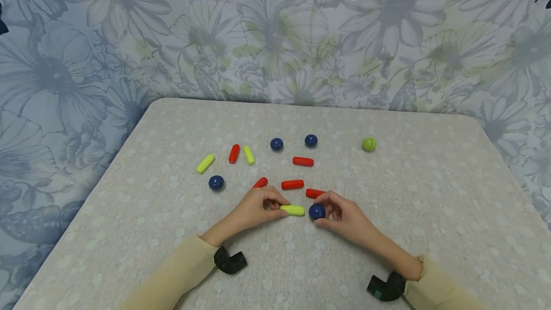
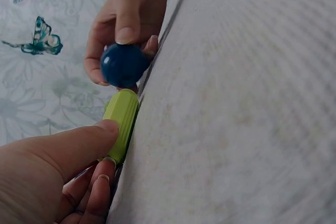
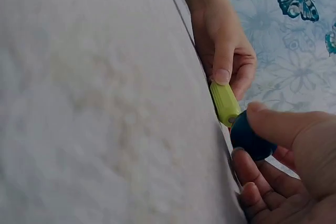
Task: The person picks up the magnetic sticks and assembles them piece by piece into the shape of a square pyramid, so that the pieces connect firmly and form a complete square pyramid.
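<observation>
The stick [image 1: 292,210] pinched by the left hand [image 1: 254,209] is lime yellow; the ball [image 1: 316,212] in the right hand [image 1: 344,216] is deep blue. Red sticks [image 1: 292,184] lie scattered with two more yellow ones [image 1: 205,163], three navy balls [image 1: 216,182] and one green ball [image 1: 369,144]. The tablecloth [image 1: 430,204] is pale beige with faint white blossoms; the backdrop [image 1: 86,37] shows grey-blue flowers and teal butterflies. Both sleeves [image 1: 172,276] are cream.

Soft, even, bright light with faint shadows; head view bends at edges, wrist views blur close.
</observation>
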A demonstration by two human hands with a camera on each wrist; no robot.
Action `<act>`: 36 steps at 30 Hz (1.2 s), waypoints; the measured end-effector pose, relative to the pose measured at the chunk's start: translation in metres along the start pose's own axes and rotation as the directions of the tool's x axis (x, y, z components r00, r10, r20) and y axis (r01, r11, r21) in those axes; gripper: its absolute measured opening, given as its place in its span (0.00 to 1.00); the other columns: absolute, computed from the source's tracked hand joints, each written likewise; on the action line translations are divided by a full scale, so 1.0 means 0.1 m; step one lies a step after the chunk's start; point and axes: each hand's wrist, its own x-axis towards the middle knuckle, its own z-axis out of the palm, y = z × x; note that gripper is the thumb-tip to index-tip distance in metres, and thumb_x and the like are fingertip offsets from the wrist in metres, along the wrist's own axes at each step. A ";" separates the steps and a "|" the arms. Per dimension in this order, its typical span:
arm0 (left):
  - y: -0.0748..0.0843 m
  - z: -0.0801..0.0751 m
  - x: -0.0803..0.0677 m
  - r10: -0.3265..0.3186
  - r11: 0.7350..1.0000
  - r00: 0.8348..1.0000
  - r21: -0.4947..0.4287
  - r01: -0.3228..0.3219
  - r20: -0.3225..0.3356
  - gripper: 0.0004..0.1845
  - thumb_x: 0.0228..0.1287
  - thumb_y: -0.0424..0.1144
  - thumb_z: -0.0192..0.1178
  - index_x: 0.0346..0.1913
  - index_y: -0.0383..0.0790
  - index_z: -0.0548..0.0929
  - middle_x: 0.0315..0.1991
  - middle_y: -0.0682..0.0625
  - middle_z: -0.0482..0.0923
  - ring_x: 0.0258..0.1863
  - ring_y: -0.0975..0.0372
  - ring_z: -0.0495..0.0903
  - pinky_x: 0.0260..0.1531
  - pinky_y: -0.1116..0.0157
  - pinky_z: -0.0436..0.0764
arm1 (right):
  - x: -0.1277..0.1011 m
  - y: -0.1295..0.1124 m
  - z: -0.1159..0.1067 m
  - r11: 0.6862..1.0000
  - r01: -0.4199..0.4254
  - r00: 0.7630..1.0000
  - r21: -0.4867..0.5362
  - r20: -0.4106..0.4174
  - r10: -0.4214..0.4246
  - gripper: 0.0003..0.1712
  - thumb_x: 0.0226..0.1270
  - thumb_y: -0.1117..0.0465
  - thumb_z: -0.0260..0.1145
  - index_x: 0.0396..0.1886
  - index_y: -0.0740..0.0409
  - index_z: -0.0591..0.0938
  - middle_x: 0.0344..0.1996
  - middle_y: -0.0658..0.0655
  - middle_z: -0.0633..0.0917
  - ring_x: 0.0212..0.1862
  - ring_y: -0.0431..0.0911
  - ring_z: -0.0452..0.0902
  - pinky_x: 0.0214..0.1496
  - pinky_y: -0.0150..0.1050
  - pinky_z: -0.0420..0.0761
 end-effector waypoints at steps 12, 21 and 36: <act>-0.08 0.07 -0.07 0.008 1.000 1.000 -0.001 -0.008 0.002 0.09 0.51 0.32 0.71 0.37 0.41 0.87 0.30 0.58 0.78 0.28 0.66 0.75 0.29 0.68 0.77 | -0.07 -0.07 0.13 0.994 0.111 0.991 0.005 -0.078 -0.111 0.21 0.47 0.75 0.73 0.43 0.68 0.78 0.30 0.57 0.80 0.25 0.44 0.71 0.22 0.31 0.70; -0.06 0.02 -0.07 0.014 1.000 1.000 -0.001 -0.014 -0.004 0.09 0.52 0.33 0.71 0.38 0.41 0.87 0.31 0.57 0.79 0.29 0.66 0.75 0.30 0.68 0.78 | -0.02 -0.03 0.18 0.990 0.141 0.986 -0.004 -0.087 -0.141 0.21 0.47 0.75 0.73 0.44 0.68 0.79 0.29 0.56 0.81 0.24 0.46 0.71 0.22 0.31 0.69; -0.07 0.00 0.00 0.014 0.999 1.000 -0.030 -0.014 -0.013 0.10 0.51 0.32 0.71 0.38 0.41 0.87 0.31 0.58 0.79 0.29 0.65 0.76 0.30 0.67 0.78 | 0.03 0.30 0.18 0.964 0.261 0.960 -0.058 -0.092 -0.265 0.22 0.53 0.67 0.73 0.49 0.56 0.80 0.39 0.46 0.79 0.27 0.39 0.70 0.24 0.31 0.70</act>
